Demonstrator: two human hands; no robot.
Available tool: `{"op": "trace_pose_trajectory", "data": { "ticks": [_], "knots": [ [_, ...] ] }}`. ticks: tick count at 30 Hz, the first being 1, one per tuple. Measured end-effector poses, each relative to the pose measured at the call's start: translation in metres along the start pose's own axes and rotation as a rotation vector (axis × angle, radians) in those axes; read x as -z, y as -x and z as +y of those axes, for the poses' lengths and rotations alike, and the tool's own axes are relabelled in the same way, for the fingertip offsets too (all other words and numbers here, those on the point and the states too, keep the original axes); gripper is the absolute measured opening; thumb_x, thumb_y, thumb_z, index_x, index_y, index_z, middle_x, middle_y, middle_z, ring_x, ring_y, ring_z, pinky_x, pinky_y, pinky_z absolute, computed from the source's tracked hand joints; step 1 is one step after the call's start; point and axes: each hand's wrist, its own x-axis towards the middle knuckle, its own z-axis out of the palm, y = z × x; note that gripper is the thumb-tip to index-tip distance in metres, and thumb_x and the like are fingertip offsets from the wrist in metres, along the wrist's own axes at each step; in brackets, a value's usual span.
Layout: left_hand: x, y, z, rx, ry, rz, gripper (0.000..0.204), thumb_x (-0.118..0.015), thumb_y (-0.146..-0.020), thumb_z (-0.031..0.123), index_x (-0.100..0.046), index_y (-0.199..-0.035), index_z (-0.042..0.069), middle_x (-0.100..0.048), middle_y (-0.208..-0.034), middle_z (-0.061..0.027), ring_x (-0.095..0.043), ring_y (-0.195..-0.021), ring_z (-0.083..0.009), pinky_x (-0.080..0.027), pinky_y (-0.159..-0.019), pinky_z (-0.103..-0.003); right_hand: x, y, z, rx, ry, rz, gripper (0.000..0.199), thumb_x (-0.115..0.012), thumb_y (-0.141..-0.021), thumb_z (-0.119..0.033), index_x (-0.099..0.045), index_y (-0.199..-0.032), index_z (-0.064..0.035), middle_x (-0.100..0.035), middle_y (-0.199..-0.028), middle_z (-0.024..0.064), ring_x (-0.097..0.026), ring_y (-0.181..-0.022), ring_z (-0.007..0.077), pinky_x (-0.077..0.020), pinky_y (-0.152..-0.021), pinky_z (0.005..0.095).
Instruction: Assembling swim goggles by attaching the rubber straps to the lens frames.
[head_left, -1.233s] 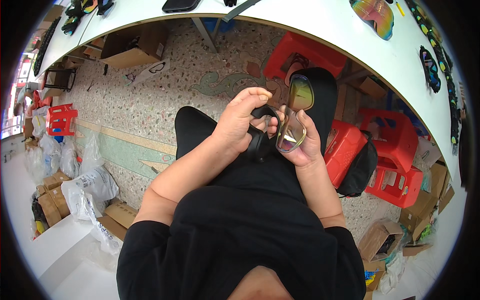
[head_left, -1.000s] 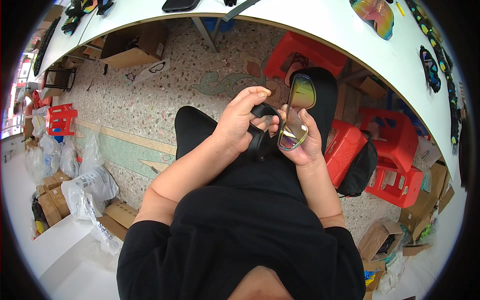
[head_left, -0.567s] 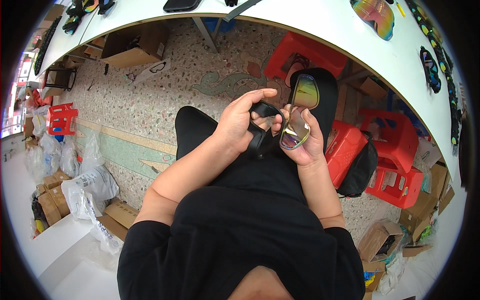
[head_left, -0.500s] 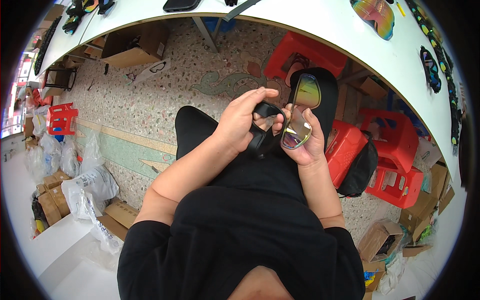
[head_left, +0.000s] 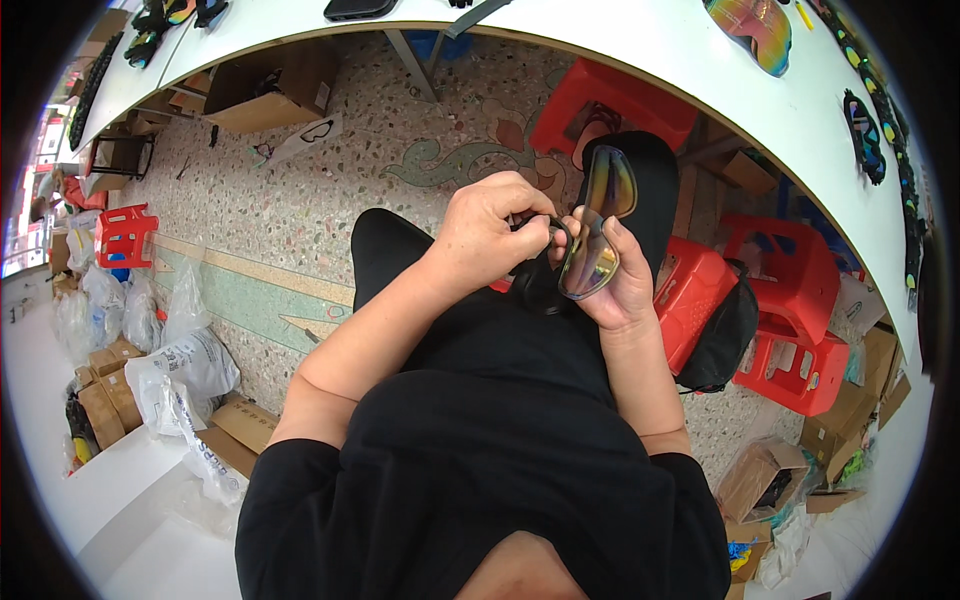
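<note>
In the upper left, goggles (head_left: pixel 147 45) lie on the white table (head_left: pixel 560 22), which curves along the top. Below them, near the left edge, a small red stool (head_left: pixel 124 240) stands on the speckled floor (head_left: pixel 235 205), with plastic bags (head_left: pixel 190 368) and an opened carton (head_left: pixel 242 430) further down at lower left. A brown box (head_left: pixel 275 100) sits under the table, right of the upper left, and a phone (head_left: pixel 360 8) lies at the top edge.

At the centre, the left hand (head_left: pixel 492 228) is closed, thumb and fingertips pinching the black frame (head_left: pixel 543 290), which hangs partly hidden beneath the hand over the person's dark clothing. Just right of centre, touching or almost touching the frame (which of the two cannot be told), is the mirrored lens (head_left: pixel 613 183), its two panes running up and down. The right hand (head_left: pixel 625 285) grips it at the middle and lower pane, thumb in front, some fingers hidden behind.

Further right, red stools (head_left: pixel 785 275) stand beside a black bag (head_left: pixel 720 340). A rainbow visor (head_left: pixel 757 32) lies on the table at upper right, with dark goggles (head_left: pixel 864 138) below it. Open boxes (head_left: pixel 762 480) fill the lower right.
</note>
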Motion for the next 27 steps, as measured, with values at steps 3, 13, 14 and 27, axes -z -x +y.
{"op": "trace_pose_trajectory", "data": {
  "ticks": [3, 13, 14, 27],
  "knots": [
    [-0.005, 0.002, -0.004, 0.120, 0.062, 0.014, 0.016, -0.062, -0.078, 0.001, -0.073, -0.089, 0.002, -0.062, -0.079, -0.0055, -0.058, -0.072, -0.0125, -0.047, -0.064, -0.026, -0.002, 0.000, -0.002, 0.003, -0.049, 0.045, 0.036, -0.062, -0.094, -0.030, -0.055, -0.115, -0.0007, -0.059, -0.104, 0.0102, -0.061, -0.100, 0.0238, -0.0502, -0.090, 0.0360],
    [-0.003, 0.001, 0.006, 0.682, 0.887, -0.075, 0.030, -0.047, -0.084, -0.004, -0.068, -0.105, -0.008, -0.070, -0.097, -0.0116, -0.067, -0.083, -0.0140, -0.054, -0.075, -0.025, -0.002, -0.002, -0.004, 0.033, -0.190, 0.065, 0.033, -0.062, -0.095, -0.028, -0.060, -0.111, 0.0013, -0.063, -0.102, 0.0129, -0.062, -0.098, 0.0251, -0.0511, -0.088, 0.0361],
    [-0.003, 0.002, 0.006, 0.683, 0.887, -0.073, 0.030, -0.047, -0.084, -0.004, -0.068, -0.105, -0.008, -0.070, -0.097, -0.0116, -0.067, -0.083, -0.0140, -0.054, -0.075, -0.025, -0.002, -0.002, -0.004, 0.032, -0.190, 0.065, 0.033, -0.062, -0.095, -0.028, -0.060, -0.111, 0.0013, -0.063, -0.102, 0.0129, -0.062, -0.098, 0.0251, -0.0511, -0.088, 0.0361],
    [-0.012, 0.006, -0.012, 0.448, 0.486, 0.010, 0.016, -0.061, -0.088, 0.006, -0.072, -0.097, -0.001, -0.069, -0.088, -0.0036, -0.061, -0.082, -0.0074, -0.048, -0.071, -0.023, -0.004, -0.003, -0.002, 0.041, -0.134, 0.042, 0.034, -0.061, -0.095, -0.028, -0.059, -0.112, 0.0011, -0.063, -0.102, 0.0131, -0.062, -0.098, 0.0247, -0.0510, -0.089, 0.0359]
  ]
}}
